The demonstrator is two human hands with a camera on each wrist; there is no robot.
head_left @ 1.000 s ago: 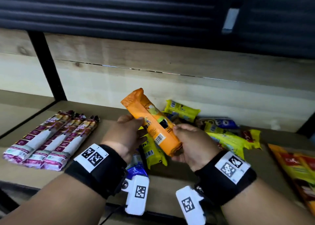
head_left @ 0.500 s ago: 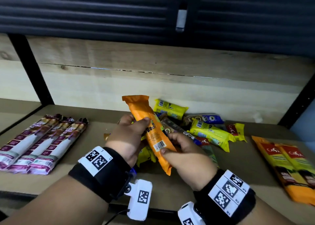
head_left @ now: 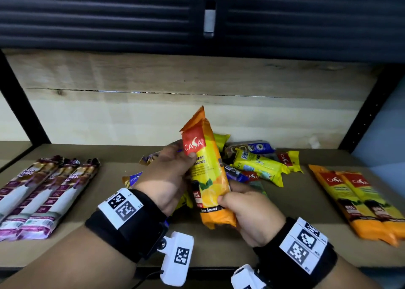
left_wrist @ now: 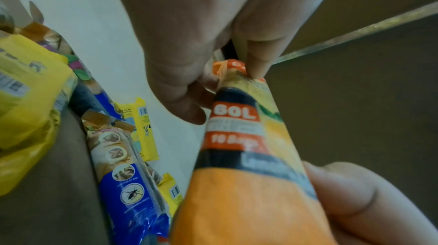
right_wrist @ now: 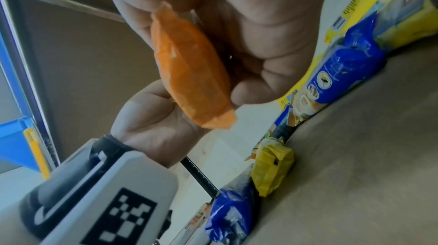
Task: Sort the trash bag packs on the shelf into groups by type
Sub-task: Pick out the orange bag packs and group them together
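Left hand: the left hand (head_left: 166,179) gripped the upper half of the orange Casa trash bag pack (head_left: 208,172), thumb on its red label.
Right hand: the right hand (head_left: 249,214) clasped the pack's lower orange end between thumb and fingers.
Held pack: one, upright, tilted slightly left, above the shelf (head_left: 219,249) centre.
Centre pile: mixed yellow packs (head_left: 258,167) and blue packs (head_left: 260,147) lay jumbled behind the hands; count unclear.
Right group: two orange Casa packs (head_left: 359,203) lay side by side, touching.
Left group: three purple drawstring packs (head_left: 43,194) lay side by side.
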